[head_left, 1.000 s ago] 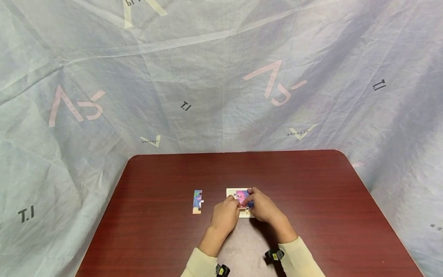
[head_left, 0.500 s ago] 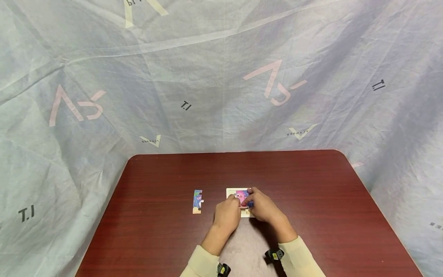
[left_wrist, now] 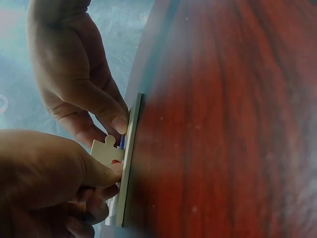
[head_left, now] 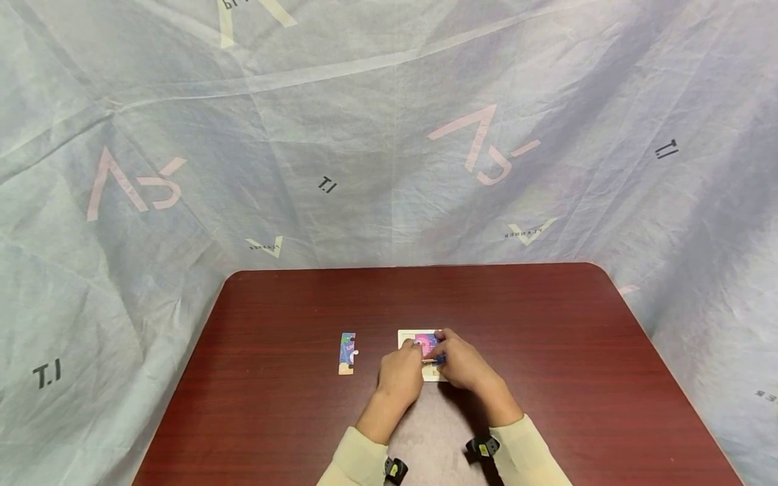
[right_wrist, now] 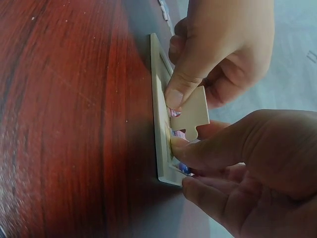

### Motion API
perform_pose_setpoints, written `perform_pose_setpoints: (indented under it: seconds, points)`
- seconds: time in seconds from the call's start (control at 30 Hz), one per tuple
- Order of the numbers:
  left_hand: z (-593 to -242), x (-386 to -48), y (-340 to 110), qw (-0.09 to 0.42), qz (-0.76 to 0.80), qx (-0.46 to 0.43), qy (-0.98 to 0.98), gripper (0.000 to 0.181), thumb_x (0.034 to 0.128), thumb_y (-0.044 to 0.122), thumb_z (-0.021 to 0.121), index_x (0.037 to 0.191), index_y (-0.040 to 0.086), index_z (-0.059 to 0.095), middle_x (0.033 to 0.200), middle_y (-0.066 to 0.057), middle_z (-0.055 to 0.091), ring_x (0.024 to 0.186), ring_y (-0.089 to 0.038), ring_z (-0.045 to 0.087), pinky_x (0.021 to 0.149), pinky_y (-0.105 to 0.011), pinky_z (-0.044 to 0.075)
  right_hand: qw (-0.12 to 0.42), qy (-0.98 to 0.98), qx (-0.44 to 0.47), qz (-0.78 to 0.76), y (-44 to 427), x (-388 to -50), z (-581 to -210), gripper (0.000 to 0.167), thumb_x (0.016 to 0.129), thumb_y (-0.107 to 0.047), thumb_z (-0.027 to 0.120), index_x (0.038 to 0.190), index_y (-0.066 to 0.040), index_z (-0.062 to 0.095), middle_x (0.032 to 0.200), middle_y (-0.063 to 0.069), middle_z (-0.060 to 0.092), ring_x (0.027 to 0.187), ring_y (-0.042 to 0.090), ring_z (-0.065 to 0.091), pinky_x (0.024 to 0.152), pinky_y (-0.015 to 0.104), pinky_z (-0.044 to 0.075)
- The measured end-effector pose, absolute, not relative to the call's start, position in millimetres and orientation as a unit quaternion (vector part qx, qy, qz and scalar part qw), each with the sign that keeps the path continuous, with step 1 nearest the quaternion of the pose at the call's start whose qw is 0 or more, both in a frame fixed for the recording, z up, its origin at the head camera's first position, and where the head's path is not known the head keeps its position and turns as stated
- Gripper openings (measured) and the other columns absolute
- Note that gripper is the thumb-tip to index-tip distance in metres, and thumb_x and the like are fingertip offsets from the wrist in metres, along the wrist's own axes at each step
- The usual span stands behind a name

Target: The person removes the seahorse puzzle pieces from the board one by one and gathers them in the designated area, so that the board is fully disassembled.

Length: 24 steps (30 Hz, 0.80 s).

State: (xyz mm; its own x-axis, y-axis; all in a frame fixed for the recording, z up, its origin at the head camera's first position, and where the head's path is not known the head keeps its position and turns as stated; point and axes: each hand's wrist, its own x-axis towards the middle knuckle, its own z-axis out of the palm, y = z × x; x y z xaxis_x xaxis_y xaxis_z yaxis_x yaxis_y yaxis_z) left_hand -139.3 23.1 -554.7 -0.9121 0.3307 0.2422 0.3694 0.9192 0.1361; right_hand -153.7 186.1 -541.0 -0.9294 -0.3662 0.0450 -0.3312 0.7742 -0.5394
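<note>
A cream-framed jigsaw board point(head_left: 434, 376) with a pink-and-blue picture lies flat on the table, partly hidden by both hands. My left hand point(head_left: 401, 376) pinches a jigsaw piece point(right_wrist: 194, 111) between thumb and fingers at the board's near side. That piece is tilted up, its plain pale back showing in the left wrist view. At the board's right side my right hand point(head_left: 464, 361) grips it, the thumb point(right_wrist: 182, 148) on the picture and the fingers round the outer edge. A separate strip of jigsaw point(head_left: 346, 354), blue with a sandy end, lies left of the board.
The dark red wood-grain table point(head_left: 273, 418) has rounded far corners. Grey printed cloth point(head_left: 389, 169) hangs behind it and at both sides. Each wrist wears a small black camera, such as the left one point(head_left: 396, 470).
My left hand has shifted slightly right, and the piece it holds has tilted more upright over the board. The right hand and the loose strip stay in place.
</note>
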Motion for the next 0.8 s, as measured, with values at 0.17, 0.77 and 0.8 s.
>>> perform_pose_setpoints:
  seconds: [0.17,0.77,0.8]
  points:
    - [-556.0,-138.7,27.0,0.099,-0.072,-0.175,-0.977,0.026,0.0809,0.011,0.081,0.106,0.006,0.075,0.098,-0.007,0.07,0.066,-0.022,0.072,0.057,-0.037,0.057,0.037,0.942,-0.179,-0.28,186.1,-153.9,-541.3,0.04,0.069,0.014,0.07,0.096,-0.011,0.086,0.139,0.02,0.064,0.124,0.036,0.069,0.095,0.043,0.057]
    - [-562.2,-137.1,32.3,0.099,-0.041,-0.172,-0.979,0.028,0.0854,0.014,0.078,0.11,0.005,0.069,0.102,-0.009,0.065,0.072,-0.018,0.071,0.055,-0.034,0.058,0.038,0.943,-0.178,-0.278,185.7,-155.2,-540.5,0.034,0.069,0.014,0.071,0.093,-0.007,0.085,0.138,0.023,0.064,0.121,0.035,0.07,0.09,0.038,0.057]
    - [-562.7,-137.1,31.6,0.096,-0.048,-0.171,-0.979,0.028,0.0859,0.014,0.078,0.111,0.005,0.07,0.103,-0.009,0.066,0.074,-0.019,0.072,0.056,-0.035,0.059,0.038,0.944,-0.178,-0.277,185.8,-155.2,-540.4,0.034,0.069,0.013,0.071,0.093,-0.007,0.085,0.138,0.023,0.064,0.121,0.035,0.07,0.09,0.039,0.058]
